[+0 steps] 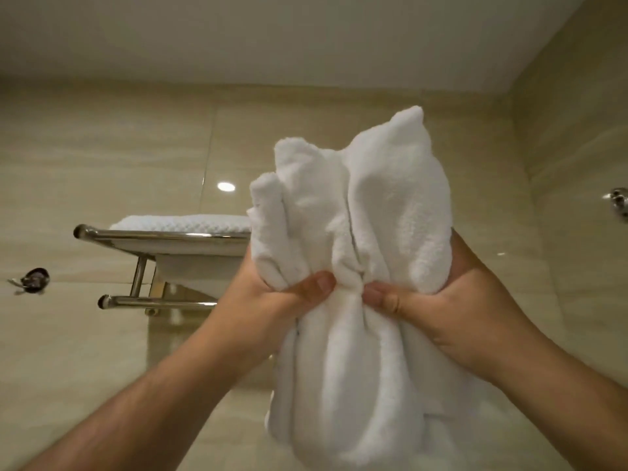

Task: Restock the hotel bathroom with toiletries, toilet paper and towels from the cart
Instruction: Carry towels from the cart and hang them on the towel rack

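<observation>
Bunched white terry towel [356, 239] gripped at mid-length between left hand [272, 297] and right hand [438, 300], thumbs nearly touching.

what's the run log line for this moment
left hand: grips bunched white terry towel | right hand: grips it too | chrome wall rack: folded white waffle towel on top

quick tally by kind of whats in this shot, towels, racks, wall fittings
white terry towels: 2, one bunched in the left hand and right hand (counted as one), one folded on the rack
chrome towel rack: 1
small metal wall fittings: 2
total: 5
</observation>
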